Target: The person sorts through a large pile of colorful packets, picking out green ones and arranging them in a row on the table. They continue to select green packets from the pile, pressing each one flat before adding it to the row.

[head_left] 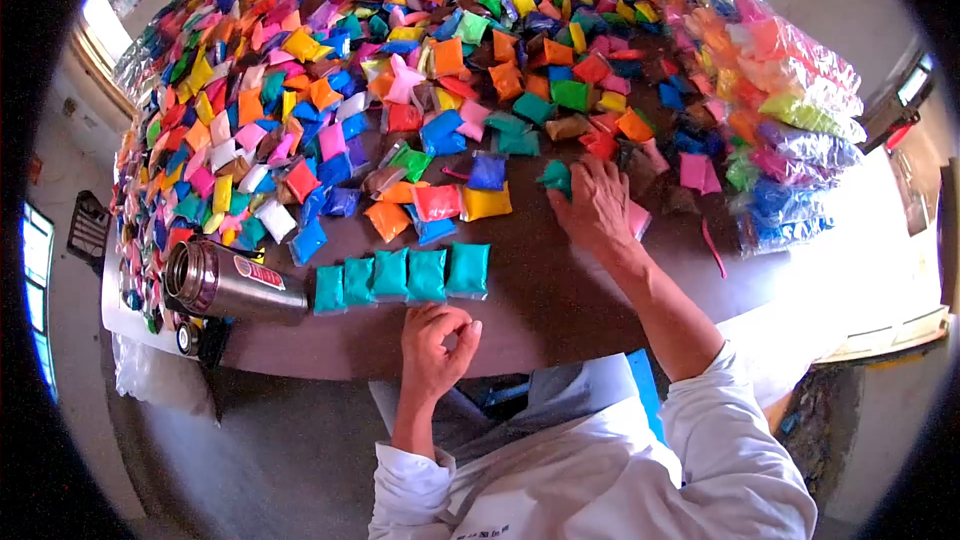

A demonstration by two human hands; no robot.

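Observation:
Several teal packets lie side by side in a row near the table's front edge. Just below the row, at the edge, my left hand is curled with thumb and fingertips close together; anything inside it is hidden. My right hand reaches over the table to the right of the row, its fingers on a teal packet. Part of a pink packet shows beside its wrist side. Blue and yellow packets lie left of my right hand.
A large heap of coloured packets covers the table's back and left. An open metal flask lies on its side at the left, with a black-rimmed lid near it. Filled clear bags are stacked at the right. A red strip lies nearby.

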